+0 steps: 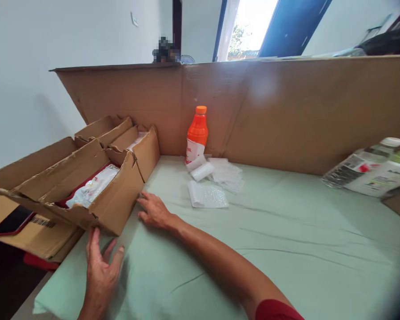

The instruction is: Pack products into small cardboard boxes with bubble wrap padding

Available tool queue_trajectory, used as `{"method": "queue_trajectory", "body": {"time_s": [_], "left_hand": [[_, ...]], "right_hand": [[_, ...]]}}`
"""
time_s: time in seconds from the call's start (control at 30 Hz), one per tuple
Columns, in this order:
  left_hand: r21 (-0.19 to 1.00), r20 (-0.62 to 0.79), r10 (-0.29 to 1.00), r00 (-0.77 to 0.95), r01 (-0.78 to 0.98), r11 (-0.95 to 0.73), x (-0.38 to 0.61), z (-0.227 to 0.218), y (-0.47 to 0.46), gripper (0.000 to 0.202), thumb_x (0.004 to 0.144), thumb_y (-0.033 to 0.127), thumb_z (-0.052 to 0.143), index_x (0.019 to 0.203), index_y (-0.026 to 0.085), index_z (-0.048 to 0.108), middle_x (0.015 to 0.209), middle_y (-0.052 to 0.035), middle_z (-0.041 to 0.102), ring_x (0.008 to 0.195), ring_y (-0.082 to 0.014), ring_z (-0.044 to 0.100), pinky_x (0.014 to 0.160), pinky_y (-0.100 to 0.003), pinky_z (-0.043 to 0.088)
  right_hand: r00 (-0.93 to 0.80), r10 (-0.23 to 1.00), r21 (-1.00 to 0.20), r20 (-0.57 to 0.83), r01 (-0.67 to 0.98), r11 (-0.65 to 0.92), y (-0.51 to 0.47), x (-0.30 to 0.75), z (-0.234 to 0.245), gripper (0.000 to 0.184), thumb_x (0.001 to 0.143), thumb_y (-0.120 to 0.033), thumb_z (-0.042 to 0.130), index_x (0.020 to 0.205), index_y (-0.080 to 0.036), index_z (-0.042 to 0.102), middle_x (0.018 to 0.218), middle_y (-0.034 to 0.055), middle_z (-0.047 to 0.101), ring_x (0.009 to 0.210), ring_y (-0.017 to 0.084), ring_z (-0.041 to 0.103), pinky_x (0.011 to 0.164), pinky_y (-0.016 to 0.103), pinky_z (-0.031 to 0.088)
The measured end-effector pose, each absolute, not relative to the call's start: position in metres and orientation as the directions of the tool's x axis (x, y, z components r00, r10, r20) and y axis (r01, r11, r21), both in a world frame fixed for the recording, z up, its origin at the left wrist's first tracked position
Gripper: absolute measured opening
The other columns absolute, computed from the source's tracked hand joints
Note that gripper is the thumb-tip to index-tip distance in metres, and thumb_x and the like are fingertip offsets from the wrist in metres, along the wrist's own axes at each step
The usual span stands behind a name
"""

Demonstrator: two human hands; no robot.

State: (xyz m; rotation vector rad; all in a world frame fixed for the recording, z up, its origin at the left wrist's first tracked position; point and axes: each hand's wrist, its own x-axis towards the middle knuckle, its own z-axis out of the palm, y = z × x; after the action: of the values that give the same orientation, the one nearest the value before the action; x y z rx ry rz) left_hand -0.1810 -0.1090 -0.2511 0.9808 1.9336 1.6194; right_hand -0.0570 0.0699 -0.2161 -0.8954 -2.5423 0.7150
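A divided cardboard box (122, 200) stands at the left of the green-covered table. In its near compartment lies a clear plastic packet (94, 186) over something red. My left hand (102, 262) is at the box's near corner, fingers apart, with nothing in it. Beside the lower edge of the box's right side is my right hand (153, 209), fingers spread and empty. Whether either hand's fingertips press on the cardboard I cannot tell. Pieces of bubble wrap (209, 196) lie beyond my right hand, close to an orange bottle (197, 133).
A tall cardboard panel (286, 115) runs along the back. Clear and white bottles (370, 173) lie at the right. Left, below the divided box, a phone (13, 221) rests on another cardboard box (50, 240). A person's head (166, 50) shows beyond the panel.
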Motion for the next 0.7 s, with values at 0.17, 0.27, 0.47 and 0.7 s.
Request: {"method": "queue_trajectory", "body": {"time_s": [0.17,0.27,0.47,0.7], "left_hand": [[0.977,-0.049,0.763,-0.645,0.126,0.169,-0.186,-0.267,-0.135,0.092,0.083,0.051,0.068,0.158,0.031,0.020,0.157,-0.0177,0.038,0.139,-0.0411,0.049,0.112,-0.063,0.043],[0.955,-0.003,0.780,-0.625,0.228,0.187,-0.186,-0.273,-0.149,0.091,0.078,0.054,0.069,0.155,0.024,0.029,0.151,-0.0177,0.047,0.139,-0.0397,0.049,0.111,-0.059,0.046],[0.754,0.155,0.895,-0.417,0.636,0.166,-0.139,-0.255,-0.139,0.048,0.088,0.048,0.058,0.131,0.027,0.061,0.161,-0.0068,0.037,0.140,-0.0360,0.047,0.050,-0.023,0.055],[0.676,0.278,0.960,-0.032,0.717,-0.171,-0.062,-0.220,-0.006,0.057,0.088,0.050,0.055,0.137,0.020,0.056,0.159,-0.0172,0.036,0.143,-0.0363,0.043,0.074,-0.037,0.062]], "right_hand": [[-0.736,0.639,-0.274,0.225,0.582,0.766,0.057,0.044,-0.222,0.032,0.092,-0.033,0.065,0.118,-0.015,0.068,0.153,0.0187,0.048,0.147,0.035,0.035,0.118,0.055,0.027],[-0.641,0.737,-0.153,0.215,0.723,0.674,0.075,0.112,-0.223,0.034,0.098,-0.036,0.056,0.124,-0.015,0.066,0.143,0.0173,0.058,0.140,0.033,0.044,0.115,0.054,0.031],[-0.534,0.792,-0.149,0.295,0.794,0.590,0.087,0.177,-0.214,0.031,0.100,-0.032,0.052,0.122,-0.014,0.066,0.137,0.0166,0.063,0.139,0.033,0.045,0.113,0.052,0.032],[-0.537,0.773,-0.251,0.338,0.740,0.624,0.020,0.190,-0.229,0.027,0.096,-0.038,0.062,0.109,-0.015,0.067,0.130,0.0146,0.066,0.125,0.030,0.055,0.105,0.045,0.044]]}}
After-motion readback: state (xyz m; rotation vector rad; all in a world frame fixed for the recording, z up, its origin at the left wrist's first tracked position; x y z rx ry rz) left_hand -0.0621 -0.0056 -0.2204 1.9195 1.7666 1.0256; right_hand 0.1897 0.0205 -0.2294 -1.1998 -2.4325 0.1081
